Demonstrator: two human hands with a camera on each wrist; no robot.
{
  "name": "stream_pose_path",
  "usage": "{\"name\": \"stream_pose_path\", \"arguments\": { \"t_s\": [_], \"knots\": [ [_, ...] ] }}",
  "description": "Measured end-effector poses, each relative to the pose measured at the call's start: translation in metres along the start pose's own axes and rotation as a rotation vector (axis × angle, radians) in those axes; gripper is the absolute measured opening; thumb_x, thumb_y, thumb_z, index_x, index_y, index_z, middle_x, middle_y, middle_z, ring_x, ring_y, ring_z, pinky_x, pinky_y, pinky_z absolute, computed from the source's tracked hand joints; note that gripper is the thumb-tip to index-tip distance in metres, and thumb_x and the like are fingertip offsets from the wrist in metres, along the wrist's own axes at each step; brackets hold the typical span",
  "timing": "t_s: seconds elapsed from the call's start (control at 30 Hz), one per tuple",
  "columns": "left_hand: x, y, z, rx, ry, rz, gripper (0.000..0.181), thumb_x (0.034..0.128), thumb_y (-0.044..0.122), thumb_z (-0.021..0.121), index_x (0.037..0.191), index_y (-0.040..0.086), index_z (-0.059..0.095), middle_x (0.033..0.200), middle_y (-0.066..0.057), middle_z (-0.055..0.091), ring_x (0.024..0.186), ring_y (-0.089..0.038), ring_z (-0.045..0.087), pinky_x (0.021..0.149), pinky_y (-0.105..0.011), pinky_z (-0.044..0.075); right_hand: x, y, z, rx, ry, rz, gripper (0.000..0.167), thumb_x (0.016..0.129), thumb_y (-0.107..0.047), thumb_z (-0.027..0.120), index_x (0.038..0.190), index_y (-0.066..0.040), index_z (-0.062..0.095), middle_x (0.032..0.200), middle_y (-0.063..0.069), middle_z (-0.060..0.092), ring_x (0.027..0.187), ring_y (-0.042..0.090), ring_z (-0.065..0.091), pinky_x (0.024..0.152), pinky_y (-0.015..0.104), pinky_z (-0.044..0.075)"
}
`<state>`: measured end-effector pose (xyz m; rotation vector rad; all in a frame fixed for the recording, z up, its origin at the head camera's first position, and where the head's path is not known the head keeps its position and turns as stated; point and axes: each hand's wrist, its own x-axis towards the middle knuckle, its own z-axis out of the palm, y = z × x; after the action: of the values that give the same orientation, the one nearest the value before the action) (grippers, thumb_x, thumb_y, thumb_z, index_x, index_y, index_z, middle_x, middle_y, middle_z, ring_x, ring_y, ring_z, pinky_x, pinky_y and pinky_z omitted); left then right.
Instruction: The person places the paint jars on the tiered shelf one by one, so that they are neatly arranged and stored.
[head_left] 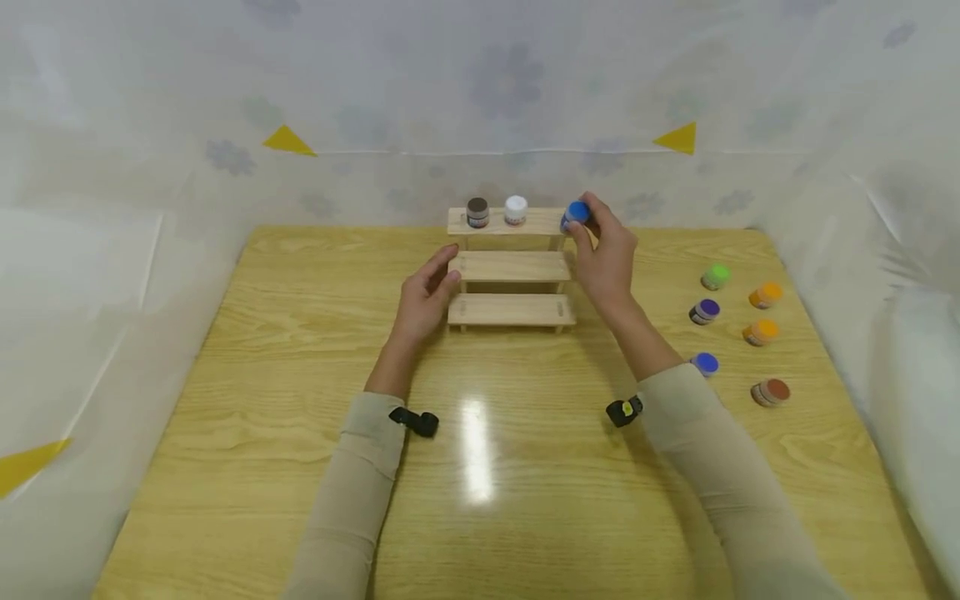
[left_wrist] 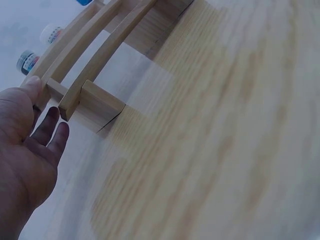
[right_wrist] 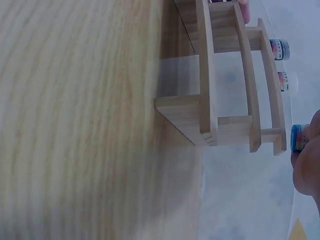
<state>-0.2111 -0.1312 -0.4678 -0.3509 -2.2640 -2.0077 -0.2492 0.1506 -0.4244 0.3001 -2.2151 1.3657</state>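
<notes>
A three-tier wooden display stand stands at the back of the table. My right hand pinches a blue-lidded paint jar at the right end of its top tier. Seen from the right wrist, a narrow gap shows between that blue jar and the tier. A dark brown-lidded jar and a white-lidded jar sit on the top tier's left and middle. My left hand holds the stand's left end at the middle tier, thumb and fingers around it in the left wrist view.
At the table's right side stand several more jars: a green one, a purple one, two orange ones, a blue-violet one partly behind the right sleeve, and a reddish-brown one. A patterned sheet hangs behind the table.
</notes>
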Motion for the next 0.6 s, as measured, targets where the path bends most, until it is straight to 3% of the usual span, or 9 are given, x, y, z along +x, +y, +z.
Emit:
{"name": "stream_pose_path", "arguments": {
  "t_s": [0.33,0.6],
  "knots": [
    [0.000,0.002,0.004,0.004,0.000,0.005,0.045,0.1087,0.005,0.058,0.153,-0.002,0.052,0.163,-0.021,0.044,0.153,-0.030,0.042,0.126,-0.036,0.038,0.014,-0.003,0.009,-0.055,-0.129,0.002,0.046,0.106,-0.007,0.064,0.148,0.008,0.055,0.140,0.027,0.064,0.125,0.035,0.068,0.104,0.042,0.059],
    [-0.001,0.001,0.003,0.013,-0.014,0.013,0.046,0.1088,0.007,0.059,0.153,-0.003,0.052,0.163,-0.021,0.044,0.153,-0.030,0.041,0.125,-0.037,0.038,0.018,-0.003,0.011,-0.103,-0.169,0.039,0.047,0.106,-0.006,0.062,0.151,0.007,0.052,0.145,0.026,0.061,0.133,0.036,0.063,0.107,0.042,0.057]
  ]
}}
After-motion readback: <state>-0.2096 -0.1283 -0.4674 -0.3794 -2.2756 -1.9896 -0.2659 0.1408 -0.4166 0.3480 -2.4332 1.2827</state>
